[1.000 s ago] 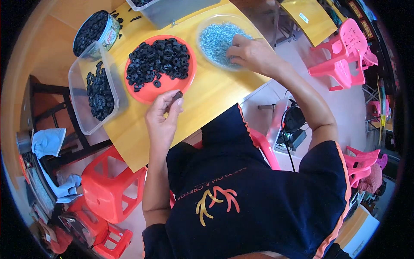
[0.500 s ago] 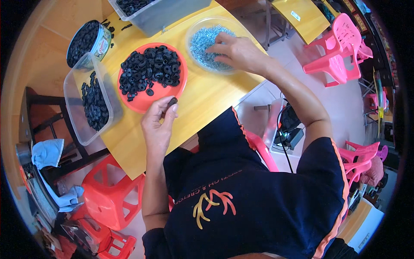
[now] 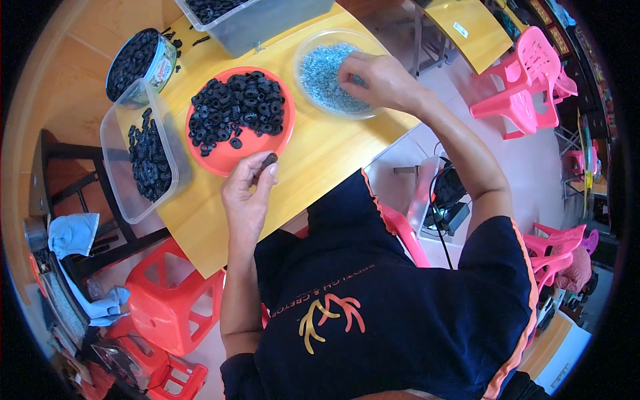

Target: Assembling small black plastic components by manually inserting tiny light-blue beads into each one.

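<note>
My left hand point(image 3: 245, 197) is closed in a pinch on a small black plastic part point(image 3: 269, 160), just off the near edge of a red round plate point(image 3: 230, 160). On that plate lies a heap of black ring-shaped parts point(image 3: 243, 107). Over at the right, my right hand point(image 3: 381, 81) reaches into a clear round tub point(image 3: 347, 115) of small shiny silver-blue metal pieces point(image 3: 323, 75), too small to name surely. Its fingertips are drawn together over the pieces; whatever they hold is hidden.
Left on the yellow table point(image 3: 300, 170) stand a clear box point(image 3: 183, 177) of black parts and a round tin point(image 3: 162, 67) of more. A grey bin point(image 3: 270, 30) sits at the back. Red stools point(image 3: 170, 293) and pink chairs point(image 3: 517, 110) stand around.
My right fingers have drawn together from a more spread pose over the metal pieces. The left hand keeps its pinch on the black part. The whole view has shifted slightly.
</note>
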Action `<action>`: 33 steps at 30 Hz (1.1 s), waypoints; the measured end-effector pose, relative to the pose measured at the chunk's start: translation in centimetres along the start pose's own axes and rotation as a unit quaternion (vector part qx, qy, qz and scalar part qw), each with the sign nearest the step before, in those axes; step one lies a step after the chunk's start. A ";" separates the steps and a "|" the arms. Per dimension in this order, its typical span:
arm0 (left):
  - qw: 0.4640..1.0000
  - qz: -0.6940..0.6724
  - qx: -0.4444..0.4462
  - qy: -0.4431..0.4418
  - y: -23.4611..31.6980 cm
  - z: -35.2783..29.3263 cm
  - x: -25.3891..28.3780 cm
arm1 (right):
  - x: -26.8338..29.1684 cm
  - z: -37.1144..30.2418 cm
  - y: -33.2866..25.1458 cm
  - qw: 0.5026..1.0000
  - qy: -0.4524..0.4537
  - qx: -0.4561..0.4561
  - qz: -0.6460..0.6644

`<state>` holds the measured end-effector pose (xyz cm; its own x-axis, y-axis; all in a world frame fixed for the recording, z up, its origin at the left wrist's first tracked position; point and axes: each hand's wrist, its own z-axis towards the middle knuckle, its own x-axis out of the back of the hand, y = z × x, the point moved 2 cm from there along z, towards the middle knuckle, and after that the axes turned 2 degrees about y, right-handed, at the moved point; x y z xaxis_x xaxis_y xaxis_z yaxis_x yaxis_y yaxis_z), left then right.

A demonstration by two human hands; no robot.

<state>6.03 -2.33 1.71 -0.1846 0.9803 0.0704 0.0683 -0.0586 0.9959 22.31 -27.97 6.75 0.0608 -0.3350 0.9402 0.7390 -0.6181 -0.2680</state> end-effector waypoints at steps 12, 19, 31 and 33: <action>0.999 -0.019 -0.028 -0.009 -0.9 -0.3 -0.9 | -0.9 0.9 -1.2 0.993 -0.029 0.039 -0.112; 0.999 -0.007 -0.018 -0.026 -0.9 -0.6 -1.1 | -0.8 0.6 -0.4 0.996 0.049 0.051 -0.049; 0.990 -0.126 -0.005 -0.064 2.0 0.7 -3.5 | 0.2 -0.5 -1.0 0.812 0.003 -0.225 0.538; 0.988 -0.138 -0.010 -0.074 2.5 1.3 -4.5 | 0.3 -0.8 -1.7 0.808 0.011 -0.216 0.549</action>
<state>8.32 -6.60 3.81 -0.0483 0.9760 -0.2122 0.0155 0.2131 0.9769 20.57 -27.56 7.32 0.5046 -0.8593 0.0837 -0.0545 -0.1285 -0.9902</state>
